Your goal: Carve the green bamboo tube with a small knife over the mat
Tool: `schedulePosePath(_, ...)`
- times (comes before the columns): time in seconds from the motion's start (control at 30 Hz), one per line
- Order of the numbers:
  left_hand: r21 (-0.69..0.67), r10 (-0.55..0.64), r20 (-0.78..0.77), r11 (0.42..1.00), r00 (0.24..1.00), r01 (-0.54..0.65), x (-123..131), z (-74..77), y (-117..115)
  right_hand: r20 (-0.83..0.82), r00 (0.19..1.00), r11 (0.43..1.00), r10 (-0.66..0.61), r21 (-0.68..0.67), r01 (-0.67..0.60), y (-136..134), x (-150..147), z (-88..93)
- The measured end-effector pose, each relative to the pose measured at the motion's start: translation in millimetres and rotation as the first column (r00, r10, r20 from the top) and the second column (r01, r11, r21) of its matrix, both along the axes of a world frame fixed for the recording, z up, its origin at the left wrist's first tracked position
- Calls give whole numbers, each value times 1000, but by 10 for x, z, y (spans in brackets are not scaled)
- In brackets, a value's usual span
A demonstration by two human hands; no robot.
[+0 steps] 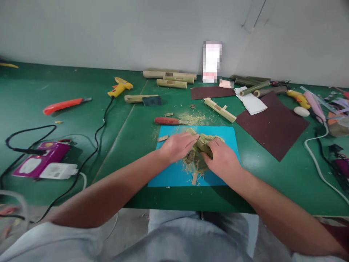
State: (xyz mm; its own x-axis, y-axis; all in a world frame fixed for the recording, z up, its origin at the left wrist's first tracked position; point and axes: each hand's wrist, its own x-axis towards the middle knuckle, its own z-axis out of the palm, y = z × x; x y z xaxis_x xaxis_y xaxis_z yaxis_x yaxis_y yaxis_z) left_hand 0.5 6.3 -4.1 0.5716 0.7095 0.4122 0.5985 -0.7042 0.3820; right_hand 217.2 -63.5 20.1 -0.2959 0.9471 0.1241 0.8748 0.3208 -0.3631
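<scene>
Both my hands meet over a blue cutting mat [226, 136] on the green table [131, 127]. My left hand [177, 146] is closed, fingers pressed onto a short green bamboo piece [202, 145]. My right hand [222, 157] is curled round the same piece from the right side. Bamboo shavings [192, 165] and small offcuts lie heaped under and beside the hands. Whether a tool sits inside the right hand is hidden.
A red-handled knife [167, 120] lies just behind the mat. Cut bamboo tubes [171, 79] and a slotted strip [219, 109] lie further back. Brown sandpaper sheets [272, 125], a yellow glue gun [120, 87], an orange utility knife [64, 106], a purple device [40, 160] and cables surround the mat.
</scene>
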Motion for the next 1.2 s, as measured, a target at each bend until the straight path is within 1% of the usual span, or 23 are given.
schedulePosePath(0.07, 8, 11, 14, 1000, 1000, -12, -22, -3, 31, -8, 1000, 1000, -7, -2, 7, -1, 2, 2)
schedulePosePath(0.13, 46, 59, 32, 997, 998, -60, -60, -9, 75, -24, 1000, 1000, -11, -14, 10, -2, 7, 4)
schedulePosePath(0.2, 66, 87, 15, 994, 996, -88, -96, -12, 106, -30, 1000, 999, -11, -31, 10, -7, 12, 9)
schedulePosePath(0.3, 68, 67, 0, 995, 998, -67, -125, 10, 107, -21, 1000, 998, -13, -56, 12, -17, 18, 19)
schedulePosePath(0.47, 88, 32, 105, 995, 994, -41, -111, 78, 98, -22, 1000, 998, -13, -68, 11, -14, 21, 34)
schedulePosePath(0.6, 13, 82, 103, 996, 991, -84, -73, 67, 104, -17, 1000, 997, -15, -76, 14, -8, 20, 45)
schedulePosePath(0.7, -61, 123, 134, 991, 983, -116, -18, 49, 44, 3, 1000, 997, -30, -69, 30, -11, 16, 43)
schedulePosePath(0.73, -74, 107, 133, 992, 985, -98, 2, 47, 10, 10, 999, 997, -31, -64, 32, -12, 15, 38)
schedulePosePath(0.8, -81, 17, 82, 997, 996, -10, 35, 47, -51, 19, 999, 998, -28, -56, 29, -11, 13, 26)
schedulePosePath(0.83, -73, -32, 44, 997, 999, 35, 43, 48, -69, 20, 999, 998, -25, -53, 26, -9, 13, 19)
schedulePosePath(0.87, -56, -55, 13, 997, 998, 55, 44, 47, -74, 20, 1000, 998, -23, -50, 24, -8, 13, 13)
schedulePosePath(0.9, -33, -46, -5, 998, 999, 46, 41, 45, -68, 17, 1000, 999, -24, -47, 25, -5, 13, 9)
schedulePosePath(1.0, 56, 51, -9, 997, 999, -51, 24, 33, -28, 11, 999, 999, -32, -42, 33, -2, 12, 9)
schedulePosePath(1.03, 79, 49, -22, 996, 999, -47, 23, 28, -23, 12, 999, 998, -33, -44, 33, -3, 11, 12)
schedulePosePath(1.13, 121, -60, -96, 990, 994, 72, 36, 24, -41, 23, 999, 998, -29, -55, 30, -4, 9, 25)
schedulePosePath(1.17, 135, -68, -102, 987, 992, 82, 39, 26, -51, 25, 999, 998, -32, -56, 33, -4, 9, 28)
schedulePosePath(1.2, 152, -49, -95, 986, 994, 63, 39, 29, -59, 24, 999, 998, -36, -54, 38, -4, 9, 29)
